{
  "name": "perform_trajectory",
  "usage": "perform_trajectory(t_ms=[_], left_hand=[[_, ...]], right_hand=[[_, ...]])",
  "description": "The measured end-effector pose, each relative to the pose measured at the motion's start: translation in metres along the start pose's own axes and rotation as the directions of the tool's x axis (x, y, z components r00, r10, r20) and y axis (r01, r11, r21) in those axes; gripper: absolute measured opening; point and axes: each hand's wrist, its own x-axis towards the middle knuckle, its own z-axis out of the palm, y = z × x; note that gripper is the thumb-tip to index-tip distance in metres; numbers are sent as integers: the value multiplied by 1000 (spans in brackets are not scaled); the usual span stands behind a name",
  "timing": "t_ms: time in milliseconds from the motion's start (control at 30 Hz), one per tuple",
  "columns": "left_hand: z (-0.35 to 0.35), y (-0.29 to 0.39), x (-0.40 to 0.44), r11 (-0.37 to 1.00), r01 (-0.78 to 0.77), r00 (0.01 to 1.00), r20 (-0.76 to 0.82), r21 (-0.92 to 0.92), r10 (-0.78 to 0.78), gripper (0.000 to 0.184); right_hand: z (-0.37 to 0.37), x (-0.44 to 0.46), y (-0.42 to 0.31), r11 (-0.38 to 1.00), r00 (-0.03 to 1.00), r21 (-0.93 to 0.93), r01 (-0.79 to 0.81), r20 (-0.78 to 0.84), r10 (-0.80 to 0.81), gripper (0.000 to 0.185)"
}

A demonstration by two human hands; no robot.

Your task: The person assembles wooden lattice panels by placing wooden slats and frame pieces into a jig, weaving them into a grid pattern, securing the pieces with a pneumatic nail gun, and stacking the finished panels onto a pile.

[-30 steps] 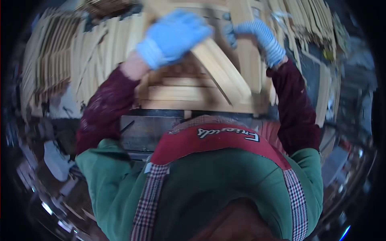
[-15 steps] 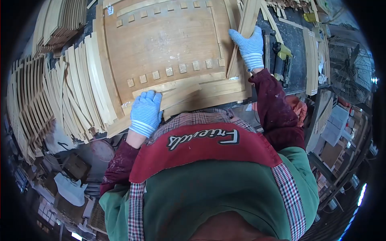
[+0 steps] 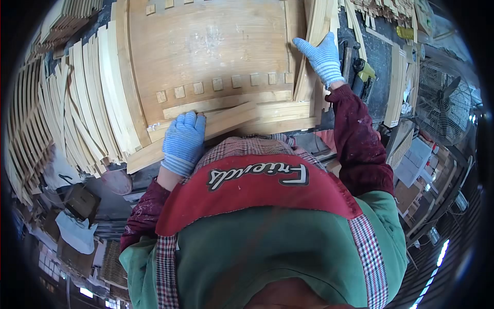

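My left hand (image 3: 183, 141), in a blue-and-white striped knit glove, has its fingers closed over a wooden slat (image 3: 231, 118). That slat lies at a slant across the near edge of a wooden panel jig (image 3: 221, 56) with a row of small wooden blocks (image 3: 217, 84). My right hand (image 3: 323, 59), gloved alike, straddles a bundle of long wooden slats (image 3: 317, 23) at the jig's right side. Its thumb is on the left of the bundle and its fingers are on the right. The fingers' undersides are hidden.
Many thin slats (image 3: 87, 98) lie side by side left of the jig, with a stack of strips (image 3: 67, 20) behind. To the right are a nail-gun-like tool (image 3: 364, 72), more strips (image 3: 395, 85) and a caged fan (image 3: 445, 98).
The view has shifted, so the jig sits higher in the picture. Both hands keep their hold; the slat under my left hand appears slightly further left.
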Motion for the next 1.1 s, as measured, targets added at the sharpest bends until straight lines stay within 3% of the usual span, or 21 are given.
perform_trajectory(t_ms=[333,467,800,900,1000,1033,1100], left_hand=[[1,-1,2,1000,-14,1000,-12,14,14,31],[-1,-1,2,999,-26,1000,-6,19,26,34],[4,-2,0,999,-27,996,-86,39,30,28],[-3,-6,2,999,-22,1000,-4,-50,22,32],[-38,-19,11,983,149,957,265,-109,-116,42],[-48,-31,11,972,165,964,237,-168,-123,45],[-71,-64,8,940,211,967,198,-267,-161,50]], right_hand=[[6,7,-1,988,994,-138,-69,69,79,89],[5,8,-17,873,971,-478,-97,147,189,95],[19,7,-17,733,987,-680,8,125,106,105],[19,5,-20,707,986,-707,22,131,101,104],[19,3,-11,674,993,-736,69,115,24,102],[15,-1,-19,694,985,-720,30,139,102,99],[15,-6,-17,768,993,-639,22,101,55,95]])
